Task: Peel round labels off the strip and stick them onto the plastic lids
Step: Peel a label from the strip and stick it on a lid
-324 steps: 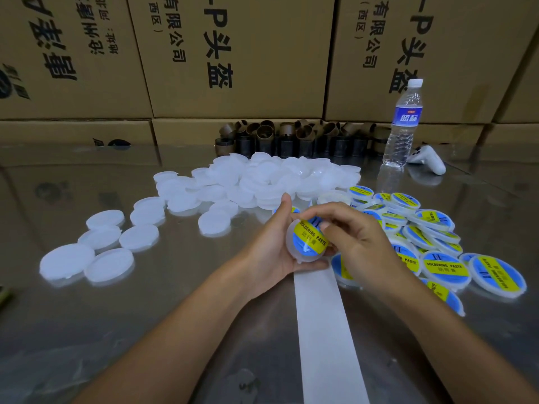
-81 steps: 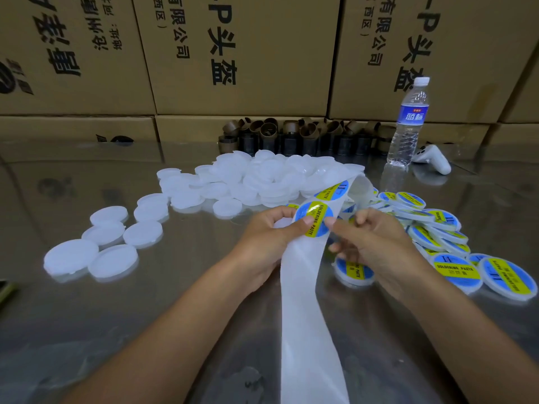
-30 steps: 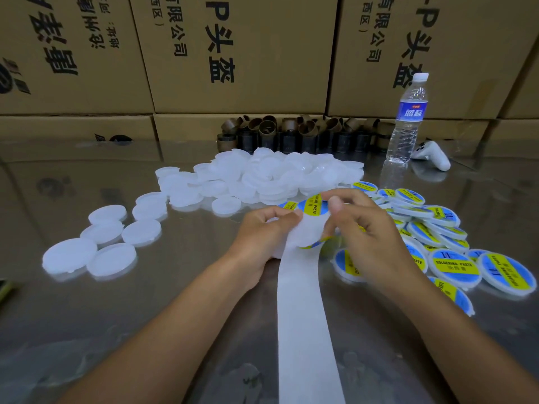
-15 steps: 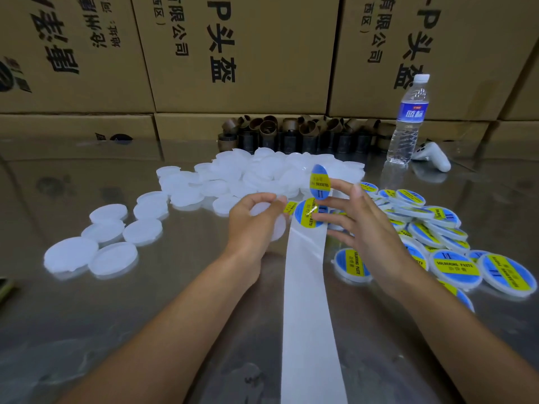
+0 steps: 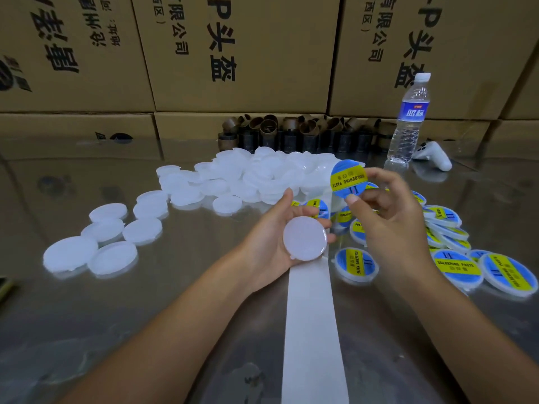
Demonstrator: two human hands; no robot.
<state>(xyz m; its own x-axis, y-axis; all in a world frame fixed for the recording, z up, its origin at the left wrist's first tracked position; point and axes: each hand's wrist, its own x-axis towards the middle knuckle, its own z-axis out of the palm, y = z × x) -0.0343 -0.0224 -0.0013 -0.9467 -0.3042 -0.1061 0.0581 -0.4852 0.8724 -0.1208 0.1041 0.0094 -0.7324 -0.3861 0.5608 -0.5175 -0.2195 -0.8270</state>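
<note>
My left hand (image 5: 271,237) holds a blank white plastic lid (image 5: 304,238) flat side up above the table. A little up and to the right, my right hand (image 5: 388,217) pinches a peeled round blue-and-yellow label (image 5: 348,178) by its lower edge, held upright and apart from the lid. The white backing strip (image 5: 313,325) runs along the table from under my left hand toward me, with more labels on it just beyond the held lid. A heap of blank lids (image 5: 262,176) lies behind, and labelled lids (image 5: 455,252) are spread at the right.
Several loose blank lids (image 5: 96,243) lie at the left on the shiny metal table (image 5: 87,330). A water bottle (image 5: 409,118) and a white controller (image 5: 434,158) stand at the back right. Brown tubes (image 5: 291,132) line the cardboard boxes (image 5: 233,53) behind.
My right hand lifted the peeled label off the strip and turned it face on. My left hand picked up a blank lid and brought it toward me, beneath the label.
</note>
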